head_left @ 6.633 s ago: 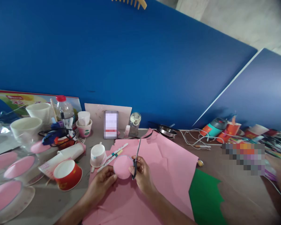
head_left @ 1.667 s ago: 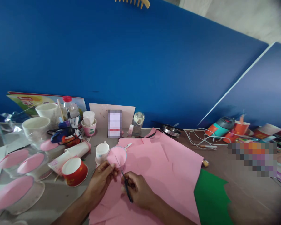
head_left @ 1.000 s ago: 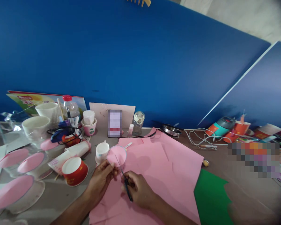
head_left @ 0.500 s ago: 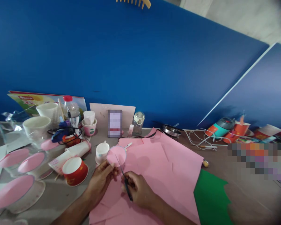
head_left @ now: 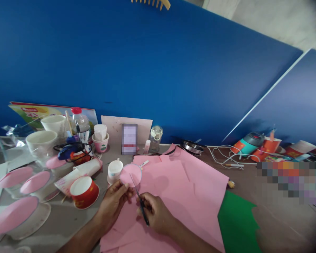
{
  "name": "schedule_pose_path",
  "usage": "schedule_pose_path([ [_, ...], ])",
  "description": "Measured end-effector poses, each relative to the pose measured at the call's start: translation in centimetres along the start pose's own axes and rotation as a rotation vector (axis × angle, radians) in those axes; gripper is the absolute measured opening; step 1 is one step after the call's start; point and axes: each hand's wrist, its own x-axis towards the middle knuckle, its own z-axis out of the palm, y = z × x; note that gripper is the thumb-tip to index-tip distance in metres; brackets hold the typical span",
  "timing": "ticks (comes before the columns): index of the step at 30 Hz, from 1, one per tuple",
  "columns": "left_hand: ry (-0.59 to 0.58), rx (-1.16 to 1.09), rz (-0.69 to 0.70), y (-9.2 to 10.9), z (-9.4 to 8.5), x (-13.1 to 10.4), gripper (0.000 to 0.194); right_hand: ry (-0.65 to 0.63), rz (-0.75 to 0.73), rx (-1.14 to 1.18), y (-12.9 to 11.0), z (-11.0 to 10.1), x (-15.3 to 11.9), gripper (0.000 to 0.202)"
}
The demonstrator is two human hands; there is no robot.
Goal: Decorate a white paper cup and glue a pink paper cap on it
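Note:
Between the fingers of my left hand (head_left: 116,196) is a pink paper circle (head_left: 126,173) with a bluish edge, pinched at its lower rim. My right hand (head_left: 154,212) is closed round the black handles of a pair of scissors (head_left: 143,208). The blades point up and left and lie across the circle, reaching about its middle. Under both hands spread pink paper sheets (head_left: 173,196). Just behind my left hand stands a white cup (head_left: 115,168), and a marker (head_left: 144,163) lies right of the circle.
On the left stand bowls topped with pink paper cones (head_left: 17,212), a red paper cup (head_left: 84,193) and a stack of white bowls (head_left: 41,140). A phone (head_left: 129,140) leans at the back beside a glass jar (head_left: 156,137). Green paper (head_left: 238,225) and white cables (head_left: 218,158) are on the right.

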Motion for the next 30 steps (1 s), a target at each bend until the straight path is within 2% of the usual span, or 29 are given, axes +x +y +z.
schedule_pose_path([
  [17,-0.012,-0.03,-0.005,0.21,0.05,-0.2,0.021,-0.007,-0.015,-0.013,-0.07,-0.09,0.05,0.015],
  [30,0.111,-0.188,-0.013,0.77,0.55,-0.12,0.032,-0.039,-0.043,-0.138,-0.07,-0.48,-0.07,0.015],
])
